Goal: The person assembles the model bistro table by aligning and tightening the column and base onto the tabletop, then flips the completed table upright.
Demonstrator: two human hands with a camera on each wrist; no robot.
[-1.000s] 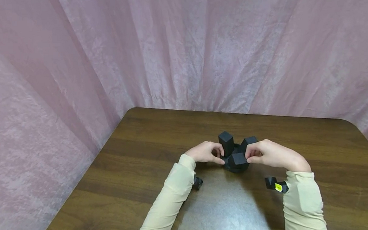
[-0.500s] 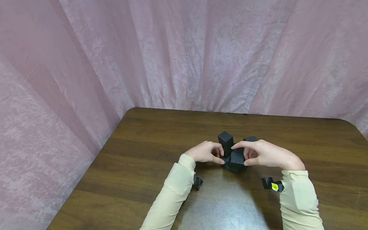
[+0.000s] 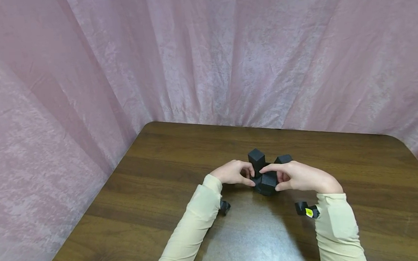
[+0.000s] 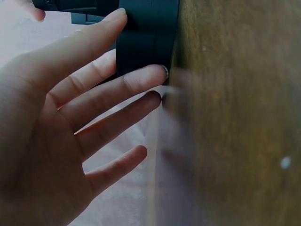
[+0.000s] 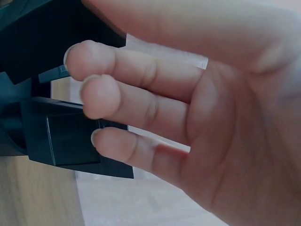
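Note:
A round black base sits on the table with several black rectangular blocks on it. One tall block stands at the back left, another block at the back right. My left hand holds the base's left side between thumb and fingers; in the left wrist view the thumb lies against its dark wall. At the front, my right hand pinches a block, thumb on its near right side and index finger reaching over its far side. The other right fingers curl loosely beside the blocks.
The brown wooden table has rounded far corners and a bright glare patch in front of the base. A pink curtain hangs behind and to the left. Black wrist cameras sit below each cuff.
My right hand has shifted left, its index finger now stretched over the front block. That block has turned, showing a different face. The left hand stays still on the base.

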